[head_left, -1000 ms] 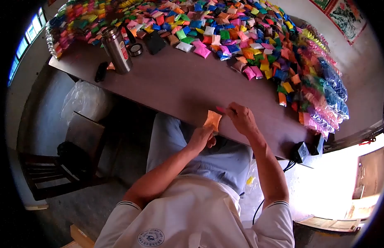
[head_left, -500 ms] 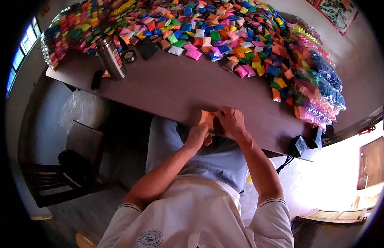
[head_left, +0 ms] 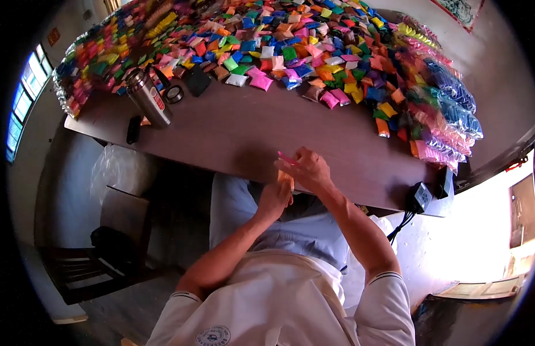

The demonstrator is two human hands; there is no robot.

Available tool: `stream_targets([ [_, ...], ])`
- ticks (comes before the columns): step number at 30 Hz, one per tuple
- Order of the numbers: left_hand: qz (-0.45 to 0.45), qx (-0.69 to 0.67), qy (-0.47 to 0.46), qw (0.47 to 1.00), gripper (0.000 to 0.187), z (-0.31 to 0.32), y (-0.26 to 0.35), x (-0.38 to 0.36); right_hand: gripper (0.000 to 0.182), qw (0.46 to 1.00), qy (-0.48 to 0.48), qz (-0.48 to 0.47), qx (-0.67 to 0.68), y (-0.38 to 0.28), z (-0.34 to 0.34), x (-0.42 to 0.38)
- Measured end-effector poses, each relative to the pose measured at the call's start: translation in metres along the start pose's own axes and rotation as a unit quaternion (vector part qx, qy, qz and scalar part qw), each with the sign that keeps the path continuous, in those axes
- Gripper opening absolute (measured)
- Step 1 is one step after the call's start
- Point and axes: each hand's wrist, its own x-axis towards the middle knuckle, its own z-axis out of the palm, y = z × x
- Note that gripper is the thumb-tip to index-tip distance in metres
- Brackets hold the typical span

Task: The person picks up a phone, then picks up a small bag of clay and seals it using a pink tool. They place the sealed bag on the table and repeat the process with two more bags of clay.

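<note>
Orange packet [head_left: 286,179] was at the table's [head_left: 221,135] near edge, gripped in left hand [head_left: 273,200], the nearer one, visible length pointing forward. Right hand [head_left: 310,171], closed on a pink strip [head_left: 287,158], sat just beyond, rightward; contact too small to tell.

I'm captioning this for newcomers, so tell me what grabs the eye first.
A broad spread of small, many-coloured packets covers the far side of the brown tabletop. A silver cylindrical metal flask stands toward its left end. At the near edge, the left hand holds a small orange packet, the right hand a slim pink object.
</note>
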Motion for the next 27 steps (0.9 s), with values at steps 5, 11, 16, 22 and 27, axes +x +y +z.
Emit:
stream_targets([
  [5, 0.030, 0.021, -0.015, 0.999, 0.050, -0.006, 0.008, -0.005, 0.037, 0.996, -0.039, -0.031, 0.069, 0.031, 0.011, 0.016],
  [11, -0.039, -0.166, -0.111, 0.979, 0.051, -0.011, 0.006, -0.006, 0.020, 0.967, -0.081, 0.029, 0.241, 0.043, -0.006, 0.009],
  [16, -0.112, -0.326, -0.121, 0.931, 0.052, -0.012, 0.003, -0.006, 0.016, 0.945, -0.075, -0.008, 0.319, 0.064, 0.004, 0.011],
  [22, -0.164, -0.314, -0.100, 0.930, 0.053, -0.005, 0.004, -0.004, 0.013, 0.953, -0.063, -0.006, 0.295, 0.072, 0.012, 0.015],
  [27, -0.127, -0.302, -0.099, 0.940, 0.051, -0.002, -0.005, -0.003, 0.027, 0.996, -0.052, -0.072, 0.008, 0.059, -0.002, 0.003],
])
